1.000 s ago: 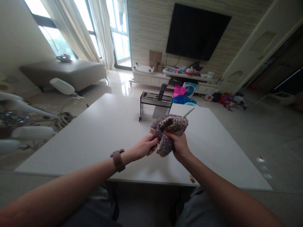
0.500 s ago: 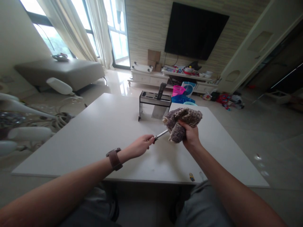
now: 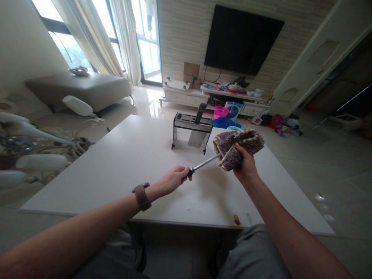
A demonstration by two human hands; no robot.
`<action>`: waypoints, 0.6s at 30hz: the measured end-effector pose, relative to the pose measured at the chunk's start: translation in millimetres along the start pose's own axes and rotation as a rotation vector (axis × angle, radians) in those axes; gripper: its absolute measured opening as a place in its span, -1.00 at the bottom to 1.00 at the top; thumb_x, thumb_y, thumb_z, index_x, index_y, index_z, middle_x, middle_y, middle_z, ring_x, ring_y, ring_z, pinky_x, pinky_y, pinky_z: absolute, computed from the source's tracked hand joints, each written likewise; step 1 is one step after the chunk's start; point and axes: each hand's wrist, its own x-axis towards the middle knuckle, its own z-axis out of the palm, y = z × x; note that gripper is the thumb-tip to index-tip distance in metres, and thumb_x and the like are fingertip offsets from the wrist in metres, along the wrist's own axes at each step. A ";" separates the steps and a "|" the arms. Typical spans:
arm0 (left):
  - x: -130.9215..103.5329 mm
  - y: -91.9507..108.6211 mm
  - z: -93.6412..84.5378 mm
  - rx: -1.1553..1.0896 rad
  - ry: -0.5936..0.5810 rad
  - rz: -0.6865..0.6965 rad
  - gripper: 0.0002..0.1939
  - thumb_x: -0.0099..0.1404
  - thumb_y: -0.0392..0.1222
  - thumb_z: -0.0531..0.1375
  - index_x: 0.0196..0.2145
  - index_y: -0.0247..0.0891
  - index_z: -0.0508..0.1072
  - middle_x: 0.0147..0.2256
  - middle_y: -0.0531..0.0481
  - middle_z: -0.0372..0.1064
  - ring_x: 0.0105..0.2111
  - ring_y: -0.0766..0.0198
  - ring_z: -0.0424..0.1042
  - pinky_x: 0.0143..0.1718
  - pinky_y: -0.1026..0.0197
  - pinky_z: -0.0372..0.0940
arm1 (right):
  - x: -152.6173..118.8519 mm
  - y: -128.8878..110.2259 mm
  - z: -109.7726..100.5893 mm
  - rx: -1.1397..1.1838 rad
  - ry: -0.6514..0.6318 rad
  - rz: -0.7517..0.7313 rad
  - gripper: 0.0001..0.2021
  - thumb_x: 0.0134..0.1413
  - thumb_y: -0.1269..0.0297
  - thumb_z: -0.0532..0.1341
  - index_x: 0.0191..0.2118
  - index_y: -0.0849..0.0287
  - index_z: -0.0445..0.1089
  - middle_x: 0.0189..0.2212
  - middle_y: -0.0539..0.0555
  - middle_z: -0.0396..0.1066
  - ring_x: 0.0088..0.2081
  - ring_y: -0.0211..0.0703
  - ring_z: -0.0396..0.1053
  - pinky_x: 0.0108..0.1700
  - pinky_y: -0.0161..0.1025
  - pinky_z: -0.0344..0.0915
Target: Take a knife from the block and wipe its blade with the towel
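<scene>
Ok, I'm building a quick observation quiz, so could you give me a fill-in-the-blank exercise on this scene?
1. The right grip holds the cloth, and the left grip holds the metal rod by its black ____.
2. The watch is on the ____ wrist.
3. The slotted stand is on a ____ table.

Missing words: handle; left; white.

Cloth (image 3: 228,149) mottled brown and cream; rod (image 3: 207,162) silver, handle (image 3: 190,173) black; table (image 3: 116,166) white; basket (image 3: 220,112) pink.
</scene>
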 end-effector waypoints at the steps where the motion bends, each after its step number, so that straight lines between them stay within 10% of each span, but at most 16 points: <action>1: 0.1 0.7 2.0 -0.065 -0.008 -0.032 -0.48 0.38 0.23 0.01 -0.40 -0.29 0.43 -0.58 0.12 0.05 -0.61 0.37 0.01 -0.62 0.30 -0.09 | -3.5 0.8 2.3 0.004 -0.003 0.030 -0.64 -0.20 0.30 0.48 -0.19 0.10 0.50 -0.23 -0.01 0.60 -0.16 -0.04 0.57 -0.04 0.04 0.53; 10: 4.4 13.3 18.7 -0.527 -0.117 -0.235 -0.70 0.33 -0.04 0.01 -0.47 -0.28 0.29 -0.60 0.12 0.05 -0.68 0.44 -0.02 -0.70 0.38 -0.16 | -63.3 30.3 33.6 -0.115 -0.207 0.222 -0.58 -0.28 0.29 0.53 -0.18 0.16 0.52 -0.26 0.07 0.63 -0.18 0.04 0.57 -0.03 -0.01 0.50; 18: 3.0 6.5 17.9 -0.462 -0.030 -0.310 -0.77 0.25 -0.14 0.02 -0.53 -0.24 0.19 -0.62 0.07 0.15 -0.69 0.42 0.09 -0.71 0.38 -0.06 | -74.1 53.9 37.2 -0.175 -0.184 0.220 -0.48 -0.32 0.35 0.53 -0.10 0.17 0.51 -0.20 0.08 0.63 -0.19 0.00 0.56 -0.07 -0.06 0.49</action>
